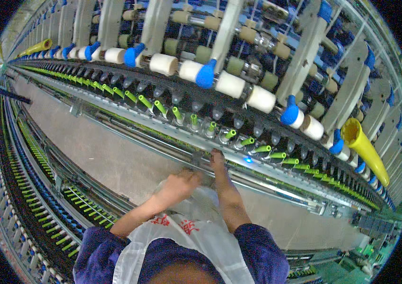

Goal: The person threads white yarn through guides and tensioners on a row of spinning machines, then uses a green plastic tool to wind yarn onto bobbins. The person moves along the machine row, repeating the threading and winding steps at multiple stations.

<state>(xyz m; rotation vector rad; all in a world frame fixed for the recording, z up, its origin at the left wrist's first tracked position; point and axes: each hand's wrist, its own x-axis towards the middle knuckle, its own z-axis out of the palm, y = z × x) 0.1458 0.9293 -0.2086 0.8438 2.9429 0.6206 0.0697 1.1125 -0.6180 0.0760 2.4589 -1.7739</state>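
Clock positions taken from the middle of the head view unless noted. Right hand [217, 160]: close in, toward 5 o'clock, its fingertips at the near edge of the silver rail [267, 168]. Fingers look bent and partly hidden; cannot tell whether they pinch anything or whether they touch the rail. Left hand [179, 186]: toward 7 o'clock, in front of the apron [182, 241]; from the right hand it lies at 8 o'clock, a short gap between. Its fingers are blurred; cannot tell if spread, pressed together or pinching.

Silver rail: runs from 10 to 4 o'clock, just under the green tubes [230, 135]. These stand in one long row along it, the nearest ones at 12 to 1 o'clock from the right hand, apart from it. Blue light [248, 160] glows on the rail, at 3 o'clock from the right hand.

Above the tubes: white rollers [229, 85] with blue caps [205, 74] among them. Yellow tube [371, 154], wide-mouthed, at 3 o'clock. Second machine [21, 217] at 8 o'clock, across a bare-looking floor [106, 137]
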